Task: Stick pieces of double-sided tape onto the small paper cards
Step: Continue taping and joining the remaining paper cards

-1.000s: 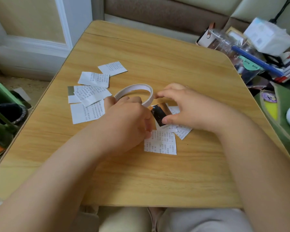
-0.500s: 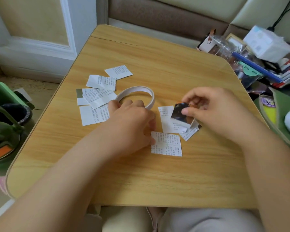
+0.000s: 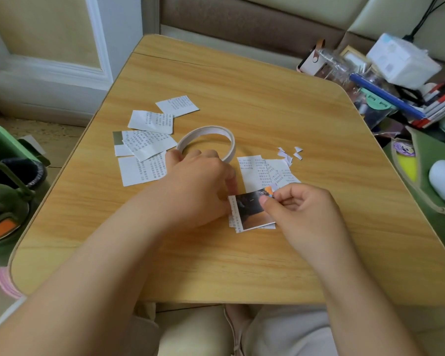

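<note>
A white roll of double-sided tape (image 3: 216, 133) lies on the wooden table (image 3: 242, 80). My left hand (image 3: 198, 186) rests on the table with its fingers on the roll's near rim. My right hand (image 3: 301, 214) pinches the top right corner of a small card with a dark picture side (image 3: 249, 211), held over another printed card near the table's middle. Two printed cards (image 3: 252, 173) lie just beyond it. Several printed cards (image 3: 144, 150) lie spread at the left of the roll.
Small white paper scraps (image 3: 290, 154) lie right of the roll. A green bin (image 3: 0, 191) stands at the left of the table. Cluttered boxes, pens and a tissue pack (image 3: 401, 60) fill the right side beyond the table edge.
My right hand has carried the dark picture card from beside the roll toward me and set it over the nearer printed card. My left hand has stayed at the roll.
</note>
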A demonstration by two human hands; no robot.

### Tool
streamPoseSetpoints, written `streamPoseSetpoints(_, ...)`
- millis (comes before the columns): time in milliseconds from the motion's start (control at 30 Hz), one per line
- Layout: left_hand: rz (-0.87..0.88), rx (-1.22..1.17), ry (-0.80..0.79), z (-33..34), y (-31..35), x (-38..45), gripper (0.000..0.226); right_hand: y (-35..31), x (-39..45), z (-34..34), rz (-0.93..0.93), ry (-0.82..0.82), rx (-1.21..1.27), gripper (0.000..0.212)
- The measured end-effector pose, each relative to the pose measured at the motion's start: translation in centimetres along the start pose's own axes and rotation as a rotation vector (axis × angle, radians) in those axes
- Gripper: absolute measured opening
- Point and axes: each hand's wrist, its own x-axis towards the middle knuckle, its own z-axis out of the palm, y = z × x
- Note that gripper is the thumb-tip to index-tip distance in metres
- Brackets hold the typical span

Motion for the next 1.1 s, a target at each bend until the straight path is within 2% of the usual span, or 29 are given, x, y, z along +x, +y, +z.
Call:
streamPoseSetpoints(300,-0.039,-0.001,0.024,-0.1,-0.1,0.2,0.019,-0.1,0.2,0.2,0.011,0.065,-0.089,0.019)
streamPoseSetpoints(567,-0.051,0.045,0.034,0.2,-0.2,0.2,0.003,-0.1,-0.3,0.5,0.021,0.069,-0.103,0.016)
streamPoseSetpoints(667,-0.045,0.054,0.005,0.3,-0.1,0.2,0.013,-0.1,-0.4,0.6,0.023,0.074,-0.103,0.016)
streamPoseSetpoints(933,-0.038,0.049,-0.019,0.5,-0.3,0.5,0.026,-0.2,-0.8,-0.3,-0.012,-0.007,-0.072,0.018)
streamPoseSetpoints(1100,-0.022,0.024,-0.016,0.4,-0.5,0.3,0.015,-0.2,-1.0,-0.4,0.022,-0.042,-0.034,0.02)
